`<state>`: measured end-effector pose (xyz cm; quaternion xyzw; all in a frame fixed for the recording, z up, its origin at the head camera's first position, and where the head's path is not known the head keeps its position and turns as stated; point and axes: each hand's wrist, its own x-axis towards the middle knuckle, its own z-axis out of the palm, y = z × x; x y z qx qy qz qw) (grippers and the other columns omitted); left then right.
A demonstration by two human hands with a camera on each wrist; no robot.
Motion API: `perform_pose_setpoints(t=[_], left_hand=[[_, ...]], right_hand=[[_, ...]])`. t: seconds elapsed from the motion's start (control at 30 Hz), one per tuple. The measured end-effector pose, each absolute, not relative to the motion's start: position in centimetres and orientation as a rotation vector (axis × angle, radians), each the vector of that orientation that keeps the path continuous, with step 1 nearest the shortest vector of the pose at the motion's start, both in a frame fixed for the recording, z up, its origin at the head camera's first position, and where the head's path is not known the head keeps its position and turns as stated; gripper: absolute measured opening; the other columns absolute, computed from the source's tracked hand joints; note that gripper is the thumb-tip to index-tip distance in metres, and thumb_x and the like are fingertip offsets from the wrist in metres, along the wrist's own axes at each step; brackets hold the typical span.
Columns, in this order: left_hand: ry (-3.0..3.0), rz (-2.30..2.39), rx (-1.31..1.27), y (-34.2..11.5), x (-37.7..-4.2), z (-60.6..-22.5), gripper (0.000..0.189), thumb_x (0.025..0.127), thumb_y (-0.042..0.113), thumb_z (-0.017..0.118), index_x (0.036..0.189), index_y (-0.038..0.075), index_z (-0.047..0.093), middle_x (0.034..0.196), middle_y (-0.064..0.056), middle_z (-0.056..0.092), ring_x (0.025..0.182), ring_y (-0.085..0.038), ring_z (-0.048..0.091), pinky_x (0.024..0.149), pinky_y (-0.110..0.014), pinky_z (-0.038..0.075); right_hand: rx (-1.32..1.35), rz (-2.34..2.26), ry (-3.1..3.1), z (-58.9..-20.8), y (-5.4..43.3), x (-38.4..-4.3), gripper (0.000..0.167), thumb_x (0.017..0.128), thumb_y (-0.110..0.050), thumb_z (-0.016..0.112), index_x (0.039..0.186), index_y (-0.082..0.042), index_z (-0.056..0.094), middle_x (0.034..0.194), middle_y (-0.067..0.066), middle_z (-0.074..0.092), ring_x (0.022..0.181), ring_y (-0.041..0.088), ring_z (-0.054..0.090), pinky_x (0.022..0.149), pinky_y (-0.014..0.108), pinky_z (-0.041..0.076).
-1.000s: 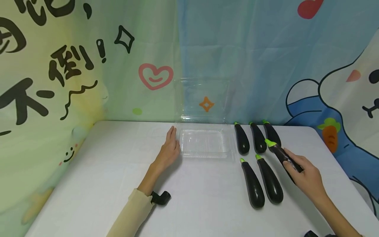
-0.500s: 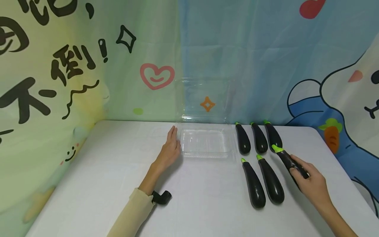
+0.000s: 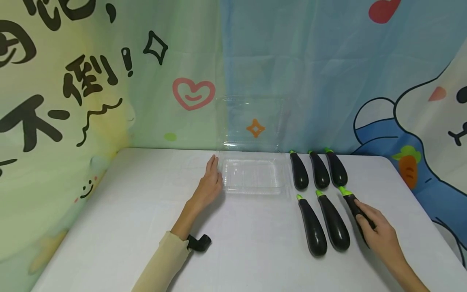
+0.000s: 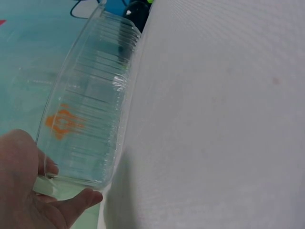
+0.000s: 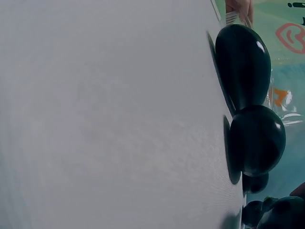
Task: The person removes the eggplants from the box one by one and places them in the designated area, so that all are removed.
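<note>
In the head view, my right hand point(image 3: 379, 229) grips a dark eggplant point(image 3: 354, 206) by its body, its green stem end pointing away, low at the right end of the front row. Two more eggplants, a left one point(image 3: 312, 227) and a middle one point(image 3: 333, 223), lie beside it. My left hand point(image 3: 208, 184) rests with straight fingers along the left side of a clear plastic box point(image 3: 251, 191). The left wrist view has its thumb and fingers at a corner of this box point(image 4: 90, 119). Dark rounded eggplants point(image 5: 243, 67) line the right wrist view's right side.
Behind the front row lie three eggplants, among them a back left one point(image 3: 300, 174). The box's clear lid point(image 3: 251, 105) stands raised against a printed cloth backdrop point(image 3: 310, 61). A white table point(image 3: 146, 223) lies under everything, its back edge along the cloth.
My right hand has brought the gripped eggplant toward me and lower, away from the back row, beside the two front ones. The left hand and the box stay where they were.
</note>
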<state>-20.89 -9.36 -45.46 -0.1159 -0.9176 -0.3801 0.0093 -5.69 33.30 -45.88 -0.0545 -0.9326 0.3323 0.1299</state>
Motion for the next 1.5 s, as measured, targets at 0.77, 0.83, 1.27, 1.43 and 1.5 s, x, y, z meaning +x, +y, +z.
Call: perform_pose_setpoints(t=[0.77, 0.83, 1.27, 1.43, 1.5], left_hand=[[-2.878, -1.181, -0.352, -9.37, -20.87, -45.35, 0.056, 0.103, 0.015, 0.030, 0.155, 0.001, 0.014, 0.164, -0.008, 0.010, 0.132, -0.040, 0.046, 0.109, -0.053, 0.038], [-2.878, -1.183, -0.352, -9.39, -20.87, -45.36, 0.056, 0.103, 0.015, 0.030, 0.155, 0.001, 0.014, 0.164, -0.007, 0.010, 0.135, -0.039, 0.043, 0.110, -0.053, 0.037], [-2.876, -1.179, -0.366, -9.50, -20.78, -45.30, 0.057, 0.102, 0.015, 0.030, 0.154, 0.000, 0.015, 0.164, -0.009, 0.011, 0.131, -0.040, 0.048, 0.108, -0.052, 0.039], [-2.888, -1.174, -0.358, -9.57, -20.72, -45.23, 0.057, 0.102, 0.015, 0.031, 0.155, 0.000, 0.014, 0.164, -0.009, 0.011, 0.130, -0.040, 0.048, 0.109, -0.052, 0.038], [-2.890, -1.178, -0.354, -9.59, -20.68, -45.15, 0.057, 0.102, 0.015, 0.031, 0.155, 0.001, 0.014, 0.164, -0.008, 0.010, 0.130, -0.040, 0.049, 0.109, -0.053, 0.038]], right_hand=[[-0.154, 0.950, -2.875, -46.43, 33.41, -6.03, 0.053, 0.104, -0.028, 0.043, 0.149, 0.000, 0.034, 0.143, 0.040, 0.032, 0.128, 0.062, 0.030, 0.100, 0.073, 0.026], [-0.156, 0.947, -2.904, -46.42, 33.47, -6.09, 0.054, 0.105, -0.029, 0.042, 0.150, -0.001, 0.031, 0.146, 0.040, 0.029, 0.130, 0.062, 0.028, 0.100, 0.073, 0.025], [-0.127, 0.979, -3.007, -46.18, 33.66, -6.44, 0.060, 0.106, -0.034, 0.035, 0.153, 0.000, 0.019, 0.150, 0.042, 0.016, 0.135, 0.063, 0.017, 0.101, 0.076, 0.019], [-0.141, 0.984, -3.033, -46.10, 33.69, -6.51, 0.062, 0.106, -0.036, 0.034, 0.154, -0.001, 0.016, 0.152, 0.040, 0.013, 0.137, 0.061, 0.014, 0.101, 0.076, 0.018], [-0.149, 0.988, -3.052, -45.99, 33.71, -6.57, 0.063, 0.106, -0.037, 0.033, 0.154, -0.001, 0.014, 0.153, 0.039, 0.011, 0.138, 0.061, 0.012, 0.102, 0.076, 0.017]])
